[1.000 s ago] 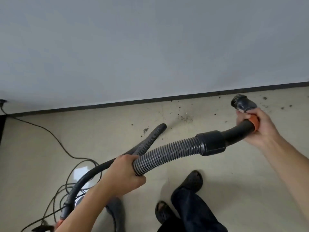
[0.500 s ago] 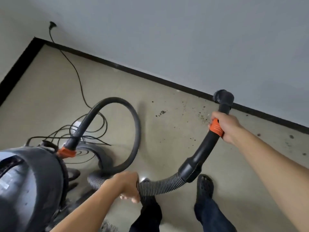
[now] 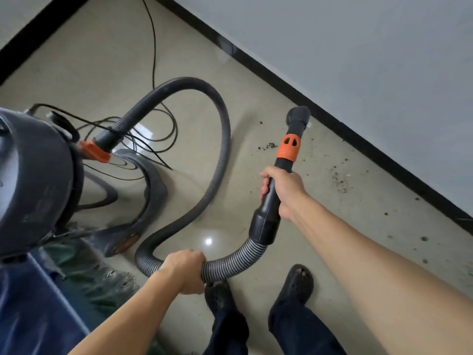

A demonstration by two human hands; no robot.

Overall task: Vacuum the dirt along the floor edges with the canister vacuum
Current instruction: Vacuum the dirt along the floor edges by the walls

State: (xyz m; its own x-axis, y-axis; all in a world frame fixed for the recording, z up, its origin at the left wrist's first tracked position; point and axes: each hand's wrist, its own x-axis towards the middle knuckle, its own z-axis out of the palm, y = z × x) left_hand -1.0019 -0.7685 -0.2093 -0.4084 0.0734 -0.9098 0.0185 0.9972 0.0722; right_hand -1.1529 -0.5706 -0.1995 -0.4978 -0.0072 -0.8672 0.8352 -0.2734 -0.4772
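Head view: the right hand [image 3: 284,190] clenches its grip round the rigid black plastic wand [image 3: 265,226], its round nozzle [image 3: 298,117] just beside the black skirting board [image 3: 358,142]. The left hand [image 3: 184,270] grasps the ribbed grey hose [image 3: 230,265]. Gritty dirt specks [image 3: 339,179], perhaps crumbs, lie near that board; the rounded dark canister [image 3: 38,175] stands well apart.

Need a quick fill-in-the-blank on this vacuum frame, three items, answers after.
1. The right hand grips the tube just below its ____ collar.
2. The left hand grips the hose, which loops back to the canister on the person's ____ side.
3. The nozzle sits near the ____ baseboard.

Answers: orange; left; black.
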